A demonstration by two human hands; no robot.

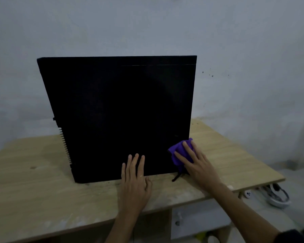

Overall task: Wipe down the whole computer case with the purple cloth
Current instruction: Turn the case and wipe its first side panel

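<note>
Computer case (116, 116): black tower, stands upright on the wooden table (33, 195), broad side panel facing the camera, top edge leaning slightly toward the wall. Vent slots run down its left edge near the base. Faint seam line visible near the top right of the panel.

Purple cloth (180, 153): bunched up, pressed against the lower right corner of the side panel, just above the table surface. Part of it wraps past the case's right edge.

Right hand (195, 163): fingers straight and spread, flat on top of the cloth, pushing it into the panel. No curl round the cloth, so it's pressing, not grasping.

Left hand (135, 179): flat against the bottom of the panel, left of the cloth, fingers extended upward and held close together, thumb out to the right near the table edge of the case. Holds nothing; looks like it braces the case.

A thin dark strap or cable (176, 178) lies on the table just below the cloth; can't tell what it is.

Table: light wood grain, scuffed pale patches along the near edge. Pale grey wall (253, 50) behind, a few dark specks on it right of the case.

On the floor past the table's right corner: a white power strip with cables (274, 195).
</note>
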